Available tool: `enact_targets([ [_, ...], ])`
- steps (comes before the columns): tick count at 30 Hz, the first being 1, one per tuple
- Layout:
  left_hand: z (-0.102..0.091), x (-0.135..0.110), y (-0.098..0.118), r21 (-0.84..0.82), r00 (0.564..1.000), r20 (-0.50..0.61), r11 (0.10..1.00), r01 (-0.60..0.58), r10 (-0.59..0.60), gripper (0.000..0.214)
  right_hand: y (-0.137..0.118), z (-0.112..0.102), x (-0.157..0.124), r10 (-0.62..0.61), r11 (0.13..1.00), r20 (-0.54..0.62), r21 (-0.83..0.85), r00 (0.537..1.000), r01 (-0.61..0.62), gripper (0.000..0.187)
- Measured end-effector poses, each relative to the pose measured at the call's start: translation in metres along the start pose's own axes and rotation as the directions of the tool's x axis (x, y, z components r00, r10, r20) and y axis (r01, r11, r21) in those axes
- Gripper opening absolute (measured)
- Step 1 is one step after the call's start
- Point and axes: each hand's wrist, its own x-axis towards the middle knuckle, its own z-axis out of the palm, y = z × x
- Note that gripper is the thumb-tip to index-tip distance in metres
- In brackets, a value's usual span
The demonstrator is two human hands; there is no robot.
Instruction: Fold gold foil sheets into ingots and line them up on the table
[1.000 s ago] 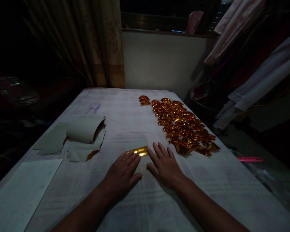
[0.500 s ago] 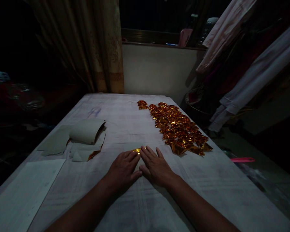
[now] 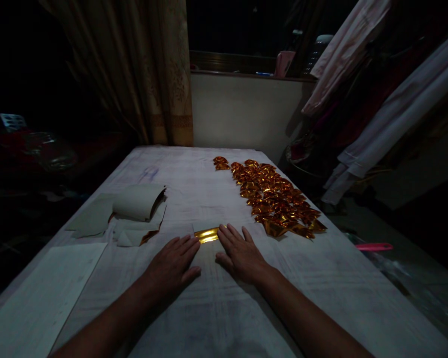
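A narrow folded strip of shiny gold foil paper (image 3: 208,235) lies on the cloth-covered table (image 3: 186,199) in front of me. My left hand (image 3: 174,261) is flat, its fingertips at the strip's left end. On the strip's right end rest the outstretched fingers of my right hand (image 3: 242,253), which cover that end. To the right spreads a cluster of folded gold foil pieces (image 3: 269,191), with a couple more foil pieces (image 3: 221,163) set apart at its far left.
On the left lie pale paper sheets with gold undersides (image 3: 138,204), one curled over. Nearer me is a large white sheet (image 3: 41,293). A curtain (image 3: 168,99) hangs behind the table; clothes (image 3: 392,104) hang at right. A pink handle (image 3: 374,246) shows beyond the right edge.
My left hand has slid left along the foil strip, uncovering more of its gold surface. The right hand stays nearly in place on the right end. The view has shifted slightly.
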Motion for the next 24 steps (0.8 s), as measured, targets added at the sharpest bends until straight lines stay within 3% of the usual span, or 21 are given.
enact_targets([
  [5,-0.003,0.003,0.000,0.003,1.000,0.021,1.000,0.010,-0.010,0.053,-0.007,0.004,0.003,0.015,1.000,-0.046,-0.015,0.999,-0.016,0.065],
  [8,-0.001,0.003,0.001,-0.018,0.999,0.008,0.999,0.040,-0.040,0.054,-0.018,0.010,0.010,-0.067,0.998,-0.068,-0.007,0.995,0.067,0.063],
  [13,0.002,0.001,0.000,-0.046,0.997,0.014,0.996,0.071,-0.070,0.058,-0.029,0.013,0.020,-0.184,0.982,0.003,0.044,0.983,0.184,0.063],
  [20,-0.007,0.004,0.002,-0.027,0.991,0.094,0.995,0.097,-0.094,0.050,0.000,0.004,0.006,-0.017,1.000,0.010,0.001,1.000,0.017,0.063],
  [24,-0.011,0.006,0.004,-0.028,0.991,0.084,0.994,0.107,-0.104,0.047,0.017,0.001,0.002,0.046,0.998,0.014,-0.039,0.999,-0.045,0.061],
])
